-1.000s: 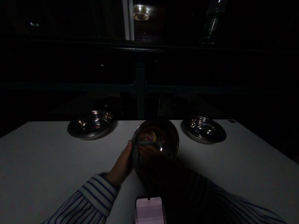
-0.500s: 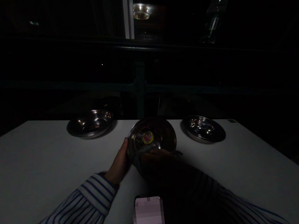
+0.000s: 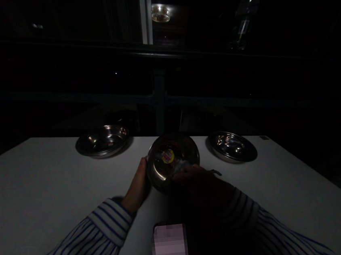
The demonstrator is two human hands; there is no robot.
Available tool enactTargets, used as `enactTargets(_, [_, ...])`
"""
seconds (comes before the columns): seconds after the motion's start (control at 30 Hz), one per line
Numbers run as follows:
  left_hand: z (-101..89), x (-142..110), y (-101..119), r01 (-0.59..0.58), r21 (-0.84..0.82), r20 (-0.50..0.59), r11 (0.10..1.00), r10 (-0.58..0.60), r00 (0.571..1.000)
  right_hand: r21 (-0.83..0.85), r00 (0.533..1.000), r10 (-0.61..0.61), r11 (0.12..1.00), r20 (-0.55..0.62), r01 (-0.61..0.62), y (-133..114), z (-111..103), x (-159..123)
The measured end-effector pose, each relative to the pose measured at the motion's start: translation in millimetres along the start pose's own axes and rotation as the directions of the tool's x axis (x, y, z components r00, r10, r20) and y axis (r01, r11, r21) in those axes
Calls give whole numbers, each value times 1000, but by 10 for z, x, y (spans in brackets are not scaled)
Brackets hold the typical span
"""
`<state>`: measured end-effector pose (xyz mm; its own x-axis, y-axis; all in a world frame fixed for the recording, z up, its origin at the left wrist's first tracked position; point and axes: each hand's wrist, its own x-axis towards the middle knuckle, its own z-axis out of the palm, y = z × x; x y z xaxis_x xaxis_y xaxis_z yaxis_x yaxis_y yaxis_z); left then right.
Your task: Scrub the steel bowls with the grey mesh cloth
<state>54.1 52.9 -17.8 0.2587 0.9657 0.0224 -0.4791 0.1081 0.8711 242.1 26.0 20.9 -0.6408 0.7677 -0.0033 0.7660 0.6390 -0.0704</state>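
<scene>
A shiny metal bowl (image 3: 160,173) with a round yellow and pink sticker (image 3: 168,156) is tilted toward me at the middle of the table. My left hand (image 3: 136,183) grips its left rim, the fingers partly hidden behind it. Against the lower right of the bowl's surface, my right hand (image 3: 200,183) presses a greyish cloth (image 3: 182,166), closed on it. A loose end of the cloth sticks out to the right of the hand. Deep shadow hides most of the right fingers.
On the white table (image 3: 73,190), one metal bowl (image 3: 103,142) stands at the back left and another metal bowl (image 3: 232,147) at the back right. A phone (image 3: 170,245), blurred out, lies near me. Behind, a clear bottle (image 3: 246,12) stands in the dark.
My right hand has moved a little right and up with the cloth, uncovering the bowl's lower left side. The left hand keeps its grip, almost unmoved.
</scene>
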Motion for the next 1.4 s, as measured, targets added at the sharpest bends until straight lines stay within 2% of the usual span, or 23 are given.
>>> enactTargets(0.17, [44,-1,-34,-19,23,55,1000,18,998,47,999,-16,999,-30,18,34,14,3])
enactTargets(0.4, [15,60,-116,-33,1,49,999,32,998,84,991,-86,992,-103,95,-32,101,58])
enactTargets(0.53, [59,34,-94,20,-30,57,999,-18,998,227,957,-140,953,-256,200,-98,153,89])
enactTargets(0.63, [106,4,-51,77,-48,43,996,-75,996,217,911,-209,930,-355,298,-125,198,134])
enactTargets(0.8, [134,-11,-15,132,-61,52,989,-129,990,189,892,-207,934,-402,302,-171,230,199])
enactTargets(0.9, [115,-3,-23,128,-68,39,989,-126,991,177,898,-186,945,-398,274,-205,210,189])
enactTargets(1.03, [106,4,-21,134,-94,19,986,-133,991,144,925,-188,959,-330,246,-244,143,161])
enactTargets(1.17, [126,-8,3,83,-93,-41,992,-87,995,164,961,-111,974,-253,156,-267,73,138])
enactTargets(1.4, [45,22,-37,14,-33,-142,999,-18,990,30,979,-131,990,-156,137,-159,119,85])
